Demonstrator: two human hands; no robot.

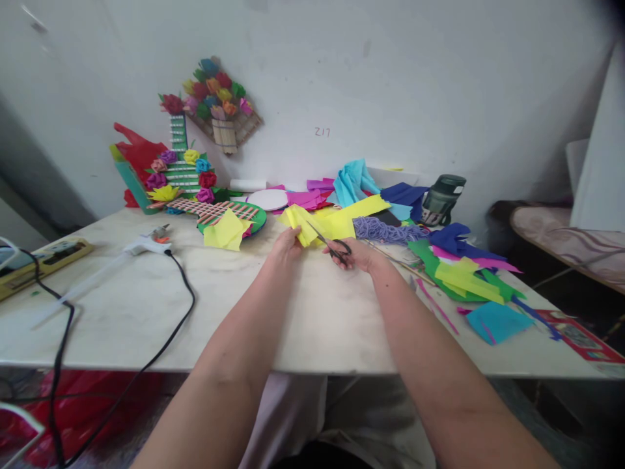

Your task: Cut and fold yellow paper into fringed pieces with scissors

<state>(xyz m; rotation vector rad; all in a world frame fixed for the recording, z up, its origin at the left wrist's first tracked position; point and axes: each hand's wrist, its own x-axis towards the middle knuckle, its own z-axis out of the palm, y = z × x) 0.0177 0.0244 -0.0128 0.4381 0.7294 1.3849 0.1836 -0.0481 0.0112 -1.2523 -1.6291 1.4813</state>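
Head view: left hand (289,242), centre of frame, has a fold of yellow paper (305,228) pinched in its fingers. Right hand (359,254), just right of it, grips scissors (332,247) by the handles, blades pointing up-left at the paper. Whether the blades have bitten in: can't tell.

Progress: looks like mid-work on the yellow paper, which has no finished shape yet. Done, by the look of it: bouquet (215,98) on the wall, upper left, full of paper flowers; green stand (178,176) below it, flowers attached. One loose yellow piece (227,230) lies on the stick-covered board (258,216), left of centre. Not used up: coloured sheets behind the hands, scraps (469,280) and blue square (500,322) at lower right. Glue gun (151,244), left of frame, lies unheld.
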